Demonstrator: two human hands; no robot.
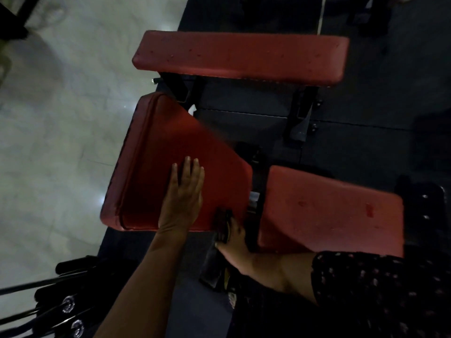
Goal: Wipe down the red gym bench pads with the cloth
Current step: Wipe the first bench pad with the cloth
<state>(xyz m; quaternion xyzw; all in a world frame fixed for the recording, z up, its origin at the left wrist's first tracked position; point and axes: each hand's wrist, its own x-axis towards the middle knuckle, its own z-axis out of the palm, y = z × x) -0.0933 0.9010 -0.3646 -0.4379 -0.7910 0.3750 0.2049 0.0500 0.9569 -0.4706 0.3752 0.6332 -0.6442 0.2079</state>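
Three red bench pads are in view: a long one (240,56) at the top, a large tilted one (156,152) in the middle and a smaller one (327,211) at the right. My left hand (181,198) lies flat with straight fingers on the tilted pad's near part. At that pad's lower right edge, my right hand (234,237) grips a dark cloth (222,224). Part of the cloth hangs down below the pad. The dim light hides the cloth's detail.
Black metal frame legs (299,118) hold the pads over a dark rubber mat (353,152). A pale tiled floor (61,132) lies to the left. Black bars and handles (66,306) lie at the bottom left. My patterned sleeve (380,293) fills the bottom right.
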